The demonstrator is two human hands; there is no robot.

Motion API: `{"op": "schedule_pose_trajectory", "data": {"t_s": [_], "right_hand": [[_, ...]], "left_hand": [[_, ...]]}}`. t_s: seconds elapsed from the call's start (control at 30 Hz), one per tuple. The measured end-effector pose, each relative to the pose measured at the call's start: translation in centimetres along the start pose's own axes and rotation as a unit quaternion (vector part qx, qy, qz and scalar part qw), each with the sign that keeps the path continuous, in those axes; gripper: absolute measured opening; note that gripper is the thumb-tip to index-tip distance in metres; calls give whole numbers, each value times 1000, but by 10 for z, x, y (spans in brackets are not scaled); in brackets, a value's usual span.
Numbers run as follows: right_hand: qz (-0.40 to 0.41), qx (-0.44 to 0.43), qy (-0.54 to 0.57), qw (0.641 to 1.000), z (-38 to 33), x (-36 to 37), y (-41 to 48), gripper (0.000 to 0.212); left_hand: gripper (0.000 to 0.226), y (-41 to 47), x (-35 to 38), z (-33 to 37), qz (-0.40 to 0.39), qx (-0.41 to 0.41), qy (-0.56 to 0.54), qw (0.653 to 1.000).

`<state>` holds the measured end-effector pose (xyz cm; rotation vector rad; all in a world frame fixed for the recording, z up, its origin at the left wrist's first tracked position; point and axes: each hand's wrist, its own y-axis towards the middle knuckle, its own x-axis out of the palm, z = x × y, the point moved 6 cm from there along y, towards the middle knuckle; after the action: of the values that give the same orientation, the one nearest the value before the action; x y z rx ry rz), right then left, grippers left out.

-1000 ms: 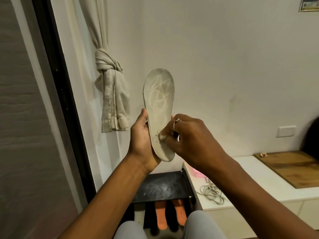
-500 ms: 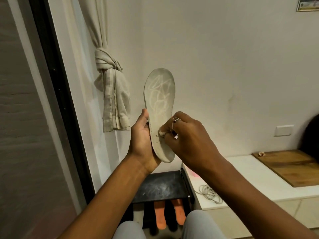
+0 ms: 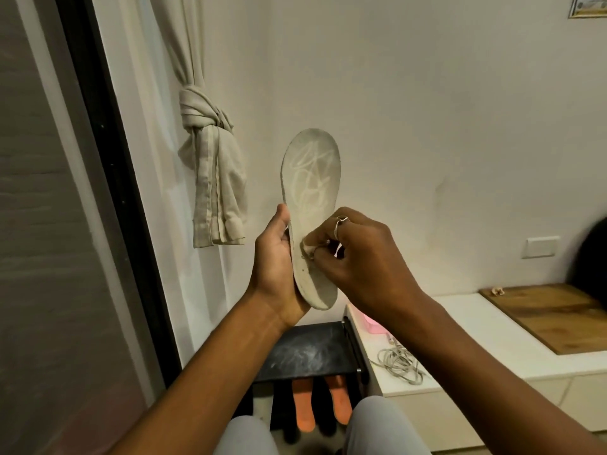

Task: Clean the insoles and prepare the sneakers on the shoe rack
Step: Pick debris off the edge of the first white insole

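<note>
The right hand, pinching a small pale wad against the insole, is sitting a touch higher along it than a moment ago, while the insole itself is barely shifting. The left hand is gripping its lower edge from behind, with the heel end resting in the palm. The insole's long axis is standing nearly upright, with the rounded toe end pointing up above both hands.

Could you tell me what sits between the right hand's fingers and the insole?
A small pale wad, pinched in the right hand against the insole; the head view shows it.
</note>
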<state>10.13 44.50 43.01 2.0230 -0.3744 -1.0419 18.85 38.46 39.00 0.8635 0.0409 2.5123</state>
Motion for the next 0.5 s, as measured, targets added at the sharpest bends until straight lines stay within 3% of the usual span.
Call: {"op": "schedule_pose_trajectory", "data": {"t_s": [0.07, 0.13, 0.23, 0.37, 0.5], "right_hand": [[-34, 6, 81, 996, -5, -1, -1, 13], [-128, 34, 141, 981, -9, -1, -2, 13], [-224, 53, 93, 969, -6, 1, -3, 12], [-95, 29, -36, 994, 4, -2, 3, 5], [17, 7, 19, 1000, 3, -4, 1, 11]], "left_hand": [[64, -1, 1, 1, 2, -1, 0, 1000], [64, 1, -4, 6, 12, 8, 2, 1000], [72, 4, -7, 7, 17, 6, 5, 1000], [66, 4, -3, -2, 3, -4, 1, 1000], [64, 1, 4, -9, -17, -11, -5, 1000]]}}
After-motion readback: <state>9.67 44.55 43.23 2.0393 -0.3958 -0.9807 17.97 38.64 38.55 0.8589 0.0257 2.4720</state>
